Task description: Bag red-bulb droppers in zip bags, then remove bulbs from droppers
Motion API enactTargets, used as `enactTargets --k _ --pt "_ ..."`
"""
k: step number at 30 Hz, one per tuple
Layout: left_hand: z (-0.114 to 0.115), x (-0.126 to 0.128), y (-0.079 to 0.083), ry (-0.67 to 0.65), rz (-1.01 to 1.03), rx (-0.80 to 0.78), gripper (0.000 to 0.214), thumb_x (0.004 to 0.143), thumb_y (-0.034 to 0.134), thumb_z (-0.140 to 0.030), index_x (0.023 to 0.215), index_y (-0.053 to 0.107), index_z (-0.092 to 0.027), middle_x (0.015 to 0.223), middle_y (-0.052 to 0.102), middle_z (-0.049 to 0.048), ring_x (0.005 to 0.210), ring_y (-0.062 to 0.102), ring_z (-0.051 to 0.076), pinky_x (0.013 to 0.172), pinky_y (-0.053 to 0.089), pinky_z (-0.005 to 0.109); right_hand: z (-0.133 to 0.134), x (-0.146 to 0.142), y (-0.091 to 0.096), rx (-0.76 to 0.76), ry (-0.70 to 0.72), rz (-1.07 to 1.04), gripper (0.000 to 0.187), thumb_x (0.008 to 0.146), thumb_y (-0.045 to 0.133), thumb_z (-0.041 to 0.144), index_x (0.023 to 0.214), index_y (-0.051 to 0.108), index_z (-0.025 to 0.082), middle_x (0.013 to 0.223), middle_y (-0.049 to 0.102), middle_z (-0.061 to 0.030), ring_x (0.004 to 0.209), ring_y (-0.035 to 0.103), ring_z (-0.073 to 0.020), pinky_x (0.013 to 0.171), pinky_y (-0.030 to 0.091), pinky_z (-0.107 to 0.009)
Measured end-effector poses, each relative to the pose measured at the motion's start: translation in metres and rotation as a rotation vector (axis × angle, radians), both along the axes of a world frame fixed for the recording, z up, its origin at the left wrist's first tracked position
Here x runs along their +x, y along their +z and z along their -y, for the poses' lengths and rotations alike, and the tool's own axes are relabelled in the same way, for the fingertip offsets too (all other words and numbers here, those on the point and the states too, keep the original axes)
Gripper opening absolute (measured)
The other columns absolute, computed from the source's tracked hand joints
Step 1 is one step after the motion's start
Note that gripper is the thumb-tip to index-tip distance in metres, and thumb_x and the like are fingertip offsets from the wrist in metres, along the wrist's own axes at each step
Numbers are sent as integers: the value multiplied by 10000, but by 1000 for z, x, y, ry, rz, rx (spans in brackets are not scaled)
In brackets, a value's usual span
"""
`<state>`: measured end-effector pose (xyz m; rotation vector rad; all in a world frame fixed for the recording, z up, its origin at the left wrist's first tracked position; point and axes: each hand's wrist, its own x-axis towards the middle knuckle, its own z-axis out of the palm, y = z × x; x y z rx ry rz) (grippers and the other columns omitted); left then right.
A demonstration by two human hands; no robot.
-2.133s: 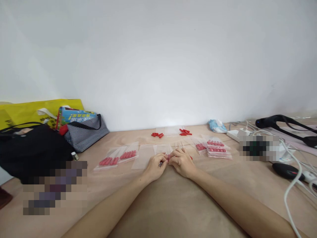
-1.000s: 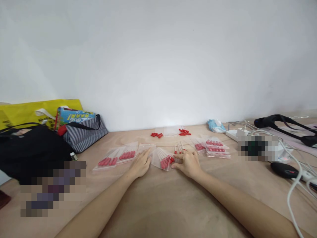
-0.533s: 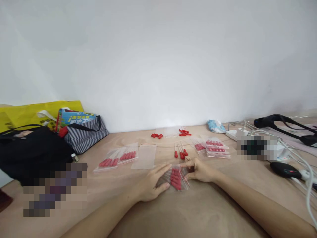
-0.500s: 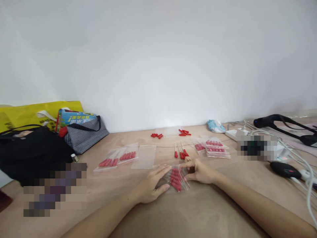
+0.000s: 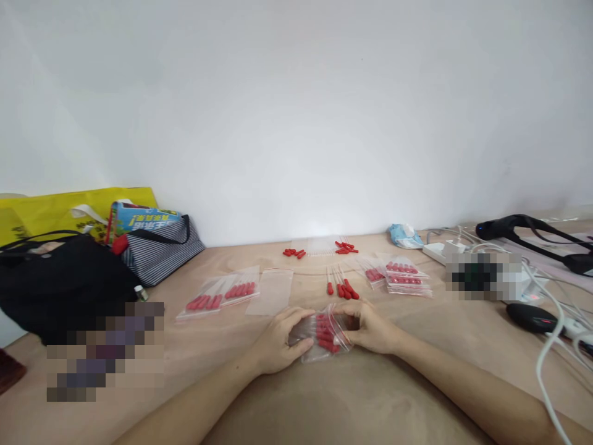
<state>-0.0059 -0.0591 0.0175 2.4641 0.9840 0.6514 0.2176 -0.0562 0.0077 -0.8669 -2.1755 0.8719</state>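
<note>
A small clear zip bag (image 5: 324, 335) with several red-capped sticks inside is held between both hands just above the beige surface (image 5: 324, 402). My left hand (image 5: 278, 340) pinches its left edge with curled fingers. My right hand (image 5: 370, 327) grips its right edge, fingers closed. Just beyond them lie loose red-capped sticks (image 5: 341, 288) and an empty clear bag (image 5: 273, 292).
Filled bags lie at the left (image 5: 217, 295) and right (image 5: 403, 277). More loose red pieces (image 5: 319, 248) sit by the wall. A black bag (image 5: 55, 284), striped bag (image 5: 155, 247) and yellow bag (image 5: 55, 210) stand left. Cables, a power strip (image 5: 440, 250) and a black device (image 5: 532, 318) crowd the right.
Both hands pulled the filled bag from the row toward me. The left hand went from flat on the bag to pinching its edge, and the bag is now lifted slightly.
</note>
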Motion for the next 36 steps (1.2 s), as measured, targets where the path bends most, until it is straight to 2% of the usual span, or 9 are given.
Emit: enactTargets --k 6,9,11,17,21,25,29,33,36 --pt "-2 -1 -2 -33 10 -2 378 757 543 -234 1127 480 -191 1103 561 55 1006 518 186 882 405 322 -5 -8 -2 -45 -96 100 203 690 627 335 800 638 165 783 631 -17 733 543 -151 702 411 -270" --pt "-1 -1 -3 -18 11 -5 365 768 533 -241 1126 483 -186 1096 563 64 995 521 186 871 411 321 -5 -12 -4 -178 -123 120 226 632 669 328 742 593 146 652 578 13 583 491 -106 537 384 -213" --pt "-1 -1 -4 -10 13 -6 358 771 531 -246 1121 488 -186 1082 567 65 978 527 184 859 418 318 -4 -14 -5 -245 -90 73 218 634 661 297 754 558 147 627 554 30 552 471 -89 502 368 -193" --pt "-3 -1 -7 -29 11 -6 351 778 527 -239 1123 489 -190 1071 572 60 965 528 173 850 419 306 2 -16 -3 -56 -77 79 102 704 566 203 794 579 156 681 576 22 590 489 -88 541 365 -189" --pt "-3 -1 -6 -24 2 4 335 782 521 -242 1112 500 -188 1059 575 65 959 526 181 847 418 316 4 -18 -2 -10 -82 58 132 748 515 195 826 618 168 731 622 6 643 529 -105 601 394 -205" --pt "-2 -1 -5 -23 -9 -6 327 791 505 -251 1112 500 -191 1047 575 65 941 530 180 832 425 317 0 -13 -6 -102 -88 -29 187 782 490 252 843 633 148 752 637 -17 668 547 -123 612 424 -218" --pt "-1 -1 -5 -18 -20 3 315 794 495 -247 1104 510 -195 1042 581 63 947 525 185 837 419 324 -4 -9 -11 -208 -47 -102 187 740 550 262 872 603 141 786 630 -15 677 546 -122 623 439 -226" --pt "-1 0 -4 -8 -24 2 302 796 494 -237 1093 519 -186 1025 585 66 932 528 182 825 423 317 -4 -9 -12 -270 -19 -90 224 667 633 260 855 591 145 750 604 6 645 527 -110 606 434 -222" --pt "-2 0 -4 -6 -21 1 281 795 498 -241 1068 533 -183 997 592 63 903 537 178 804 430 309 -4 -10 -10 -290 -10 -71 196 675 630 284 801 603 138 713 596 8 622 516 -103 595 428 -222"
